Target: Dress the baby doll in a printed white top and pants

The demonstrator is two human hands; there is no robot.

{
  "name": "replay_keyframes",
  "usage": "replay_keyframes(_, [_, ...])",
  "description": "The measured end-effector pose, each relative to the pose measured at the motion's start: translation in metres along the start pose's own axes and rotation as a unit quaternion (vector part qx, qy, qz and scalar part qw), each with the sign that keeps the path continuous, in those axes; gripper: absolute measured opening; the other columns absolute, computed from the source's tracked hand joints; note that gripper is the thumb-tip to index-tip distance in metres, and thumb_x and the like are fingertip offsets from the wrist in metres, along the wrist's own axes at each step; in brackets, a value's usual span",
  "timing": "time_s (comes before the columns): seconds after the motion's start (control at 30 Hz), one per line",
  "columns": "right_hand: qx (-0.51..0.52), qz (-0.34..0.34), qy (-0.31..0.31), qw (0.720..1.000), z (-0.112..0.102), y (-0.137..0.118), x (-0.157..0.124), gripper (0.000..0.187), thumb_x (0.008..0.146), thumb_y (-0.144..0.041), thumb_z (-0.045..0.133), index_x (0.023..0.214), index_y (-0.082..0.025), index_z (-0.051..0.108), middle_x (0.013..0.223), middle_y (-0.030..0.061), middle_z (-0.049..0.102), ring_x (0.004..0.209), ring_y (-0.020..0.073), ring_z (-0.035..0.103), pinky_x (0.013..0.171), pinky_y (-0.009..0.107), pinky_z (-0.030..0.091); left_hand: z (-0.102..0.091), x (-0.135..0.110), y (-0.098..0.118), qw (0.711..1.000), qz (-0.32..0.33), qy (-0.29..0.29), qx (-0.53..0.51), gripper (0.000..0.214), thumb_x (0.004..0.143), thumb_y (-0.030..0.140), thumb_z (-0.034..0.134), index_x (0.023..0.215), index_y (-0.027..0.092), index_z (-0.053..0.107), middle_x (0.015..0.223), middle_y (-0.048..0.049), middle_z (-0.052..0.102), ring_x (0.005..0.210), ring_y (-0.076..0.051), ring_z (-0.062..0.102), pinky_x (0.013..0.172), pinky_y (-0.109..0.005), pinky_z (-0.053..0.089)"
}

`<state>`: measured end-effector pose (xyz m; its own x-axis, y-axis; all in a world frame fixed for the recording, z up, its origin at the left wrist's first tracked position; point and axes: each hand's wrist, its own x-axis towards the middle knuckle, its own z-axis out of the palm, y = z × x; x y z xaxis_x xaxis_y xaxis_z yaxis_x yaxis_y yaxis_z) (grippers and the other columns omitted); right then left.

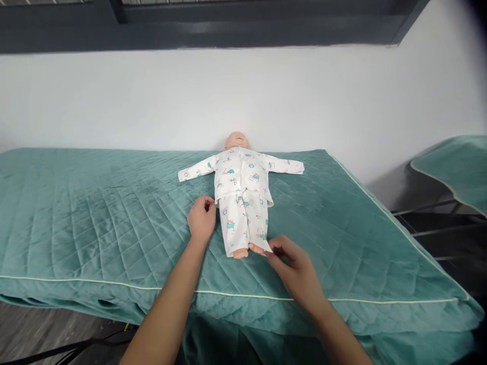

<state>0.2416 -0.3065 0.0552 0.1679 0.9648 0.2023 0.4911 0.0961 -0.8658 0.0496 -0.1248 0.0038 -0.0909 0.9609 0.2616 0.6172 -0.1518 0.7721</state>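
A baby doll [236, 140] lies on its back, arms spread, its head toward the wall. It wears a white printed pajama top [241, 170] and matching pajama pants [234, 223], with its feet [240, 253] showing below the cuffs. My right hand [291, 261] pinches the pants cuff at the doll's foot on the right and pulls it outward to a point. Beside the doll's hip on the left, my left hand [202, 217] is closed with its fingertips at the top's hem. What those fingers hold is hidden.
A green quilted cover [125, 218] with pale piping spreads under the doll. Behind it stands a white wall [152, 96] below a dark window frame [247, 30]. Another green-covered surface [456, 167] is at the right, and black cables [72, 347] run at the lower left.
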Motion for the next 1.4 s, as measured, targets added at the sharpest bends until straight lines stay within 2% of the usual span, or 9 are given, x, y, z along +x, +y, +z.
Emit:
replay_keyframes(0.27, [0.059,0.044,0.054,0.996,0.008,0.008,-0.006,0.013,0.098,-0.033,0.059,0.094,-0.021,0.063,0.085,0.0,0.062,0.076,0.0151,0.057,0.069,0.027,0.045,-0.002,0.0,0.005,1.0,0.001,-0.007,0.027,0.011,0.088,0.022,0.055,0.089,0.024,0.066,0.089,0.0015,0.073,0.082,-0.017,0.064,0.072,-0.027,0.039])
replay_keyframes(0.4, [-0.036,-0.059,0.072,0.995,0.018,0.013,0.001,0.019,0.097,-0.023,0.063,0.116,-0.024,0.065,0.105,0.0042,0.064,0.09,0.0172,0.062,0.077,0.029,0.049,-0.001,0.0,0.003,1.0,0.003,-0.008,0.03,0.012,0.088,0.022,0.055,0.09,0.025,0.066,0.089,0.002,0.072,0.082,-0.017,0.063,0.072,-0.027,0.038])
replay_keyframes(0.5, [-0.089,-0.129,0.05,0.986,0.021,0.008,0.009,0.021,0.097,-0.019,0.061,0.117,-0.025,0.066,0.108,0.005,0.064,0.095,0.0178,0.063,0.08,0.03,0.05,-0.001,0.001,0.003,0.999,0.006,-0.009,0.03,0.012,0.088,0.021,0.055,0.09,0.024,0.066,0.088,0.002,0.072,0.081,-0.016,0.063,0.072,-0.028,0.038])
replay_keyframes(0.73, [-0.091,-0.176,0.068,0.978,0.009,-0.017,0.01,0.013,0.096,-0.011,0.062,0.103,-0.022,0.064,0.09,0.0004,0.063,0.079,0.0115,0.062,0.068,0.024,0.048,-0.002,0.001,0.005,0.999,0.011,-0.014,0.027,0.013,0.087,0.019,0.055,0.09,0.025,0.067,0.09,0.0015,0.072,0.084,-0.017,0.064,0.074,-0.028,0.04])
replay_keyframes(0.87, [-0.125,-0.183,0.074,0.972,0.001,-0.01,0.002,0.017,0.096,-0.009,0.058,0.105,-0.023,0.063,0.091,0.0011,0.062,0.078,0.0118,0.061,0.067,0.024,0.049,-0.002,0.001,0.005,0.999,0.006,-0.014,0.034,0.013,0.087,0.02,0.055,0.091,0.025,0.067,0.09,0.0014,0.073,0.085,-0.017,0.064,0.074,-0.028,0.04])
replay_keyframes(0.97, [-0.161,-0.179,0.066,0.968,0.005,0.002,-0.004,0.024,0.096,-0.01,0.057,0.115,-0.023,0.062,0.1,0.0048,0.061,0.086,0.0155,0.063,0.071,0.028,0.052,-0.002,0.001,0.005,0.999,0.004,-0.015,0.033,0.013,0.088,0.02,0.055,0.09,0.025,0.067,0.089,0.0019,0.072,0.082,-0.017,0.063,0.073,-0.028,0.039])
replay_keyframes(1.13, [-0.19,-0.183,0.076,0.962,0.019,0.004,-0.009,0.041,0.095,-0.011,0.058,0.133,-0.025,0.057,0.136,0.0131,0.054,0.12,0.0265,0.057,0.095,0.044,0.054,-0.001,0.001,0.005,0.999,0.005,-0.018,0.03,0.013,0.089,0.021,0.054,0.091,0.024,0.066,0.089,0.0015,0.072,0.082,-0.016,0.063,0.073,-0.027,0.04])
replay_keyframes(1.3, [-0.222,-0.213,0.066,0.949,0.029,-0.001,-0.002,0.032,0.094,-0.011,0.06,0.123,-0.025,0.06,0.142,0.0127,0.054,0.132,0.0321,0.048,0.101,0.053,0.05,-0.002,0.001,0.006,0.999,-0.001,-0.02,0.038,0.014,0.088,0.02,0.054,0.091,0.024,0.067,0.09,0.0012,0.072,0.083,-0.017,0.064,0.074,-0.028,0.041])
replay_keyframes(1.4, [-0.232,-0.203,0.079,0.948,0.034,0.005,0.0,0.023,0.094,-0.01,0.06,0.112,-0.024,0.06,0.134,0.0122,0.058,0.124,0.0306,0.053,0.095,0.05,0.052,-0.002,0.001,0.005,0.999,0.001,-0.018,0.029,0.014,0.087,0.018,0.055,0.09,0.024,0.067,0.089,0.0013,0.072,0.083,-0.016,0.064,0.074,-0.028,0.042])
